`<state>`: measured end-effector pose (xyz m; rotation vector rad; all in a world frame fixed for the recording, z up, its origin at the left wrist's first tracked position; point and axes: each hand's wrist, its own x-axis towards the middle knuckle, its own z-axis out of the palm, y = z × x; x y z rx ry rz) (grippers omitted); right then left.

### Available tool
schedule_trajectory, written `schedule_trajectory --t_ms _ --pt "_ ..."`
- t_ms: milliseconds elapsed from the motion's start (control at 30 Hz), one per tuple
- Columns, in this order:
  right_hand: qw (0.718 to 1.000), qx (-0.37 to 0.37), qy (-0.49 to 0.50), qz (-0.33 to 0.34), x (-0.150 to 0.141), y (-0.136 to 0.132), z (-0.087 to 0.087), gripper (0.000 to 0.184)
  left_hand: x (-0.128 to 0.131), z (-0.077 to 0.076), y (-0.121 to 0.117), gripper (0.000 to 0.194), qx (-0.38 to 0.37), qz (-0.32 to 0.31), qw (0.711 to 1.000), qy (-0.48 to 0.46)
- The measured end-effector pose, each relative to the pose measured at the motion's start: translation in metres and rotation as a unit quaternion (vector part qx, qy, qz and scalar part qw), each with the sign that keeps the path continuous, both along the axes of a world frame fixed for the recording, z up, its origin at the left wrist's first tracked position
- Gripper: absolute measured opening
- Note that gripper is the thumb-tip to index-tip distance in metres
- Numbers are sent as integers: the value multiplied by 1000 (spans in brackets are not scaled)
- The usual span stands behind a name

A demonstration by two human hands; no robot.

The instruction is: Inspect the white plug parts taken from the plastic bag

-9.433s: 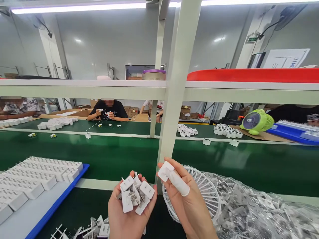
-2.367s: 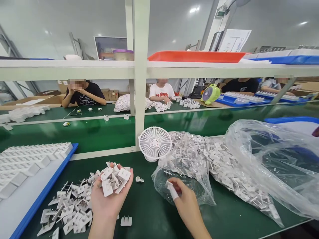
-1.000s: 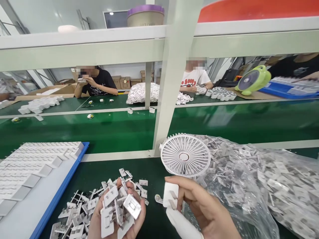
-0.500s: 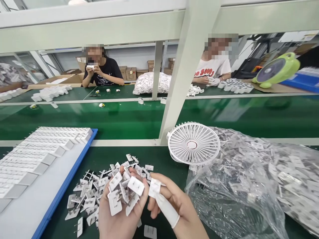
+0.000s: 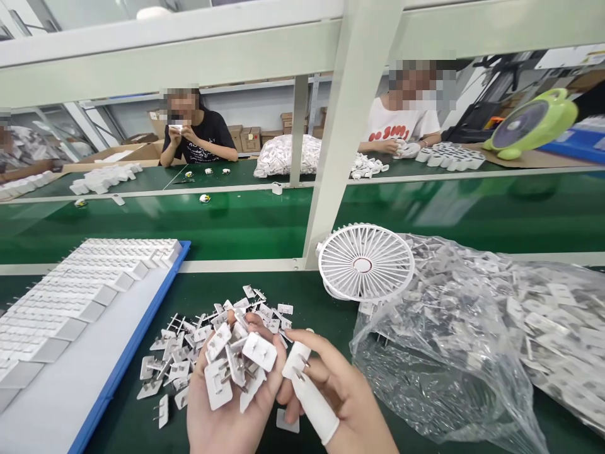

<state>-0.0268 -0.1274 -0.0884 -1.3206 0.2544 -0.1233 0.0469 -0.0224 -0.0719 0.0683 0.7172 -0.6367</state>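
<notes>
Left hand cupped palm-up under heap of plug plates. Just right, touching: right hand, pinching single plate upright at heap's edge, nearer. Beyond: loose plates on bench, white fan, plastic bag.

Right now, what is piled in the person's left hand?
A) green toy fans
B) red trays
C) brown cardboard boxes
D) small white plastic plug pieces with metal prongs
D: the left hand is cupped palm up under a heap of small white plastic plug pieces with metal prongs.
</notes>
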Motion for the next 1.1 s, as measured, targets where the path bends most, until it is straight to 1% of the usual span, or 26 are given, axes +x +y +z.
schedule_trajectory --t_ms 100,200,267,333,400,467,533,633,700,767,833,900,967,1100 --pt "999 43 21 -16 6 13 -6 43 7 -1 -1 36 41 52 998 6" --pt "998 52 31 0 14 26 -20 41 16 -5 3 36 60 109 992 -6" --pt "999 17 27 21 17 33 -32 35 21 -8 7 38 70 135 988 -18" --pt "999 -43 18 29 19 37 -41 30 24 -12 12 39 80 150 985 -32" --pt "994 -101 11 32 18 39 -47 29 27 -15 15 39 83 160 983 -41" --pt "990 -137 11 30 17 39 -49 32 28 -17 17 38 83 168 981 -48" --pt "988 -155 11 25 16 39 -50 34 28 -18 18 36 87 174 980 -50" --pt "989 -146 -5 8 18 41 -51 34 29 -20 18 34 94 176 979 -46" --pt "992 -128 -2 -4 22 42 -51 26 30 -23 18 33 93 179 978 -50" --pt "993 -119 15 -1 27 41 -51 21 31 -25 19 33 91 184 977 -51" --pt "991 -131 28 7 32 36 -51 23 33 -28 20 32 89 185 977 -46" --pt "986 -167 31 8 36 27 -52 22 35 -28 21 33 86 183 979 -38" --pt "974 -224 34 12 40 16 -55 27 35 -26 23 33 82 180 980 -32" --pt "940 -335 31 61 47 -2 -62 58 33 -17 24 32 60 153 986 -19"
